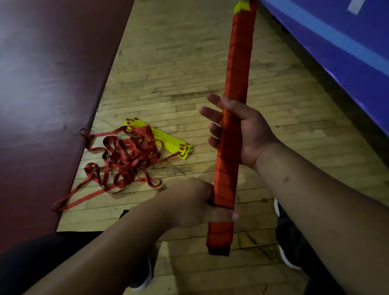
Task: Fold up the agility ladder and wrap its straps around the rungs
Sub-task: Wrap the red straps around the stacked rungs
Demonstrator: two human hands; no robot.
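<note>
The folded ladder (237, 78), bound in red strap along nearly its whole length, stood tilted in the air above the wooden floor (185, 58), with yellow rung ends (242, 6) bare at the top. The right hand (244, 131) gripped its middle, fingers curled behind it. The left hand (189, 203) clasped it near the lower end. A second stack of yellow rungs (166, 139) lay on the floor beside tangled red straps (127, 157), next to a maroon mat (41, 87).
</note>
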